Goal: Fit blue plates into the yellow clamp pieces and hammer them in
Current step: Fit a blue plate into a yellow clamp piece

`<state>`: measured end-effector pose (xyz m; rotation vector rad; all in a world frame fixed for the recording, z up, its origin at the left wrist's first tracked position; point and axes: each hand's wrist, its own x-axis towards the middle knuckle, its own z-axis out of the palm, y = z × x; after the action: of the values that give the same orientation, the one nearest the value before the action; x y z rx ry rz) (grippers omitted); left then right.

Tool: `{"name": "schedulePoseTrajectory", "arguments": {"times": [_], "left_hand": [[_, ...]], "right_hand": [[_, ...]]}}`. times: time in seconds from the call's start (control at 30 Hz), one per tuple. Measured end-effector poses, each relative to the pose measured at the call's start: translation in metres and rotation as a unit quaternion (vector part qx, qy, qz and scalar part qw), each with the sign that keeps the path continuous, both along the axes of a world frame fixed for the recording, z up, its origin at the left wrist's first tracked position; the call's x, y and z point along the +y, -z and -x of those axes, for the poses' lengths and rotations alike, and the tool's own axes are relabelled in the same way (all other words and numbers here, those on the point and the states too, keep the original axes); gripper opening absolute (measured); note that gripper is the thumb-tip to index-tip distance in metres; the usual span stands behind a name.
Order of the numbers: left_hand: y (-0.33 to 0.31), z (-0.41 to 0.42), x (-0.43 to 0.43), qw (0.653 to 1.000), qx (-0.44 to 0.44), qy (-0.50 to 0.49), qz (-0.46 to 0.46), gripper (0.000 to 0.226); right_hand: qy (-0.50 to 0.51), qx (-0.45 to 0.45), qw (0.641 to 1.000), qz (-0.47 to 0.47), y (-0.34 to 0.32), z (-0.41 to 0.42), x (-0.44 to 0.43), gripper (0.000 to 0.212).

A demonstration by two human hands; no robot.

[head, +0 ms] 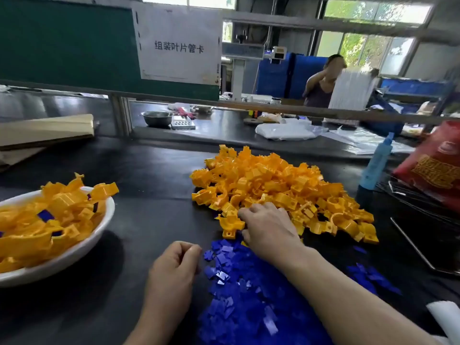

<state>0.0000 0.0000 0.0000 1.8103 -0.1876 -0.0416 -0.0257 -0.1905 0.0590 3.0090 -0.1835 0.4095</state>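
Black workbench (154, 195) in a windowed workshop, bearing a heap of yellow clamp pieces (273, 185): curved saddles with square lugs. Flat blue plates (249, 307) lie heaped just nearer; a white bowl (74, 253) at left holds fitted pieces. Right hand (268, 232) grips a clamp piece at the heap's near edge. Left hand (174, 267) is curled beside the plates, its contents hidden.

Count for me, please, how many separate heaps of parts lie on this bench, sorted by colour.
Yellow clamp heaps: 2, the loose yellow pile and the yellow load in the white bowl.
Blue plate heaps: 2, the big blue pile and the small blue scatter further right.
Total: 4 heaps; single pieces are too many to count.
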Motion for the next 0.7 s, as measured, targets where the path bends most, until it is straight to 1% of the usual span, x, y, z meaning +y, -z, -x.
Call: {"name": "schedulePoseTrajectory", "arguments": {"times": [0.07, 0.13, 0.23, 0.33, 0.4, 0.47, 0.5, 0.53, 0.57, 0.6, 0.63, 0.7], "left_hand": [[0.0, -0.001, 0.001, 0.998, -0.042, 0.006, -0.04, 0.018], [-0.001, 0.002, 0.001, 0.998, -0.045, 0.021, -0.045, 0.012], [-0.005, 0.003, -0.002, 0.998, -0.034, 0.032, -0.051, 0.012], [-0.007, 0.007, -0.002, 0.995, -0.043, 0.039, -0.079, 0.013], [-0.01, 0.009, -0.002, 0.994, -0.05, 0.038, -0.09, 0.011], [-0.01, 0.01, -0.001, 0.99, -0.088, 0.027, -0.111, 0.011], [-0.01, 0.012, -0.001, 0.982, -0.13, 0.029, -0.135, 0.021], [-0.011, 0.015, -0.001, 0.969, -0.177, 0.042, -0.165, 0.041], [-0.011, 0.018, -0.002, 0.952, -0.233, 0.068, -0.187, 0.055], [-0.011, 0.021, -0.005, 0.932, -0.279, 0.1, -0.207, 0.064], [-0.013, 0.026, -0.007, 0.914, -0.312, 0.13, -0.224, 0.068], [-0.017, 0.032, -0.011, 0.895, -0.329, 0.172, -0.247, 0.067]], "right_hand": [[0.019, 0.05, 0.999, 0.003, 0.005, -0.02, 0.0, 0.039], [0.033, 0.106, 0.994, 0.01, 0.008, -0.033, 0.002, 0.04], [0.042, 0.121, 0.991, 0.036, 0.014, -0.044, 0.003, 0.029], [0.035, 0.091, 0.994, 0.041, 0.015, -0.043, 0.006, 0.017], [0.018, 0.027, 0.999, 0.029, 0.014, -0.035, 0.007, 0.016], [-0.002, -0.032, 0.999, 0.01, 0.009, -0.02, 0.008, 0.016], [-0.018, -0.039, 0.999, -0.012, 0.006, -0.01, 0.008, 0.016], [-0.038, -0.032, 0.998, -0.042, 0.002, 0.002, 0.009, 0.017], [-0.059, -0.017, 0.996, -0.068, -0.002, 0.014, 0.012, 0.018], [-0.08, 0.005, 0.993, -0.083, -0.006, 0.027, 0.015, 0.018], [-0.098, 0.02, 0.991, -0.091, -0.01, 0.039, 0.019, 0.017], [-0.116, 0.025, 0.985, -0.124, -0.016, 0.064, 0.026, 0.015]]}}
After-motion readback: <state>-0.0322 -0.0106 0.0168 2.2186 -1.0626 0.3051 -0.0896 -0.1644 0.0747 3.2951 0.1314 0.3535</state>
